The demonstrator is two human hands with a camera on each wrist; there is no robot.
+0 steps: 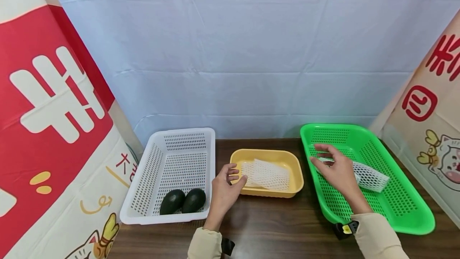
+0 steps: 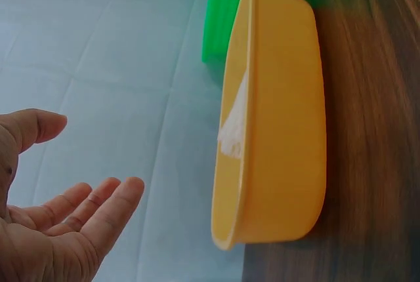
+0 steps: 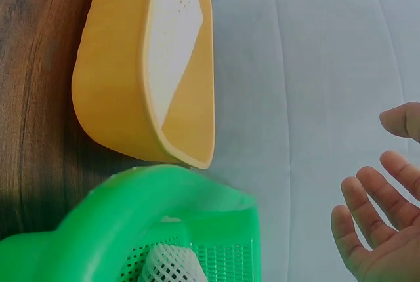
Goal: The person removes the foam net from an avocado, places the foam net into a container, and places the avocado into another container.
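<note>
Your left hand (image 1: 226, 185), fingers loosely parted and released, hovers by the nine o'clock edge of the shallow yellow plastic tray (image 1: 267, 192), where white foam-mesh sleeves (image 1: 273, 175) lie. Your right hand (image 1: 338, 171), fingers spread and gripping nothing, is above the perforated green plastic basket (image 1: 406, 207); white mesh netting (image 1: 371, 177) lies inside, toward that hand's three o'clock. At the tray's nine o'clock, a perforated white plastic basket (image 1: 183, 165) holds two dark-green oval fruits (image 1: 194, 202).

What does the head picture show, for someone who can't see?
The empty left hand hovers by a yellow tray holding white netting; the empty right hand hovers over a green basket holding more netting. A white basket on the left holds two dark oval fruits.
</note>
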